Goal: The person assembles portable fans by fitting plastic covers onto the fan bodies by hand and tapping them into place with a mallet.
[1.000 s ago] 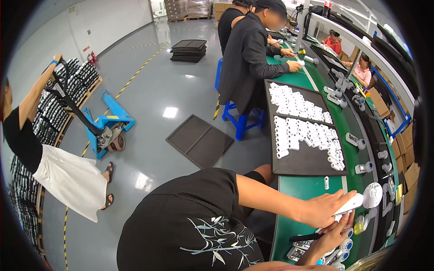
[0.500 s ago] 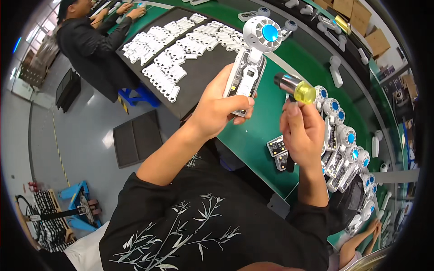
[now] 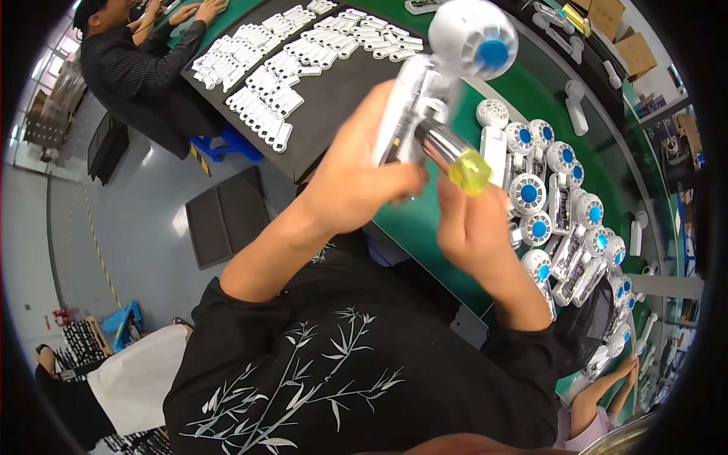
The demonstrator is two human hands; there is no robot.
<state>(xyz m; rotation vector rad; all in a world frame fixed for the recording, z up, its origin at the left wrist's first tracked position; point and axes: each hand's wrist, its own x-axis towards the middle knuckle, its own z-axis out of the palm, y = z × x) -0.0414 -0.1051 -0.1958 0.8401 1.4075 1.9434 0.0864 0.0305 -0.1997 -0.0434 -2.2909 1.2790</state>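
My left hand is closed around the handle of a white handheld fan, its round head with a blue centre tilted up and to the right. The handle's casing is off on the side facing me, with inner parts showing, smeared by motion. In my right hand is a small mallet with a metal head, a black face and a clear yellow face. Its black face is right at the fan's handle; I cannot tell whether they touch. The mallet's own handle is mostly hidden by my fingers.
Many similar fans lie crowded on the green bench at the right. A black tray bears rows of white casings. A co-worker works at upper left; another person's arms show at lower right.
My right hand has brought the mallet left, up to the fan's handle. The fan has risen in view, and fans once hidden behind my right hand now show.
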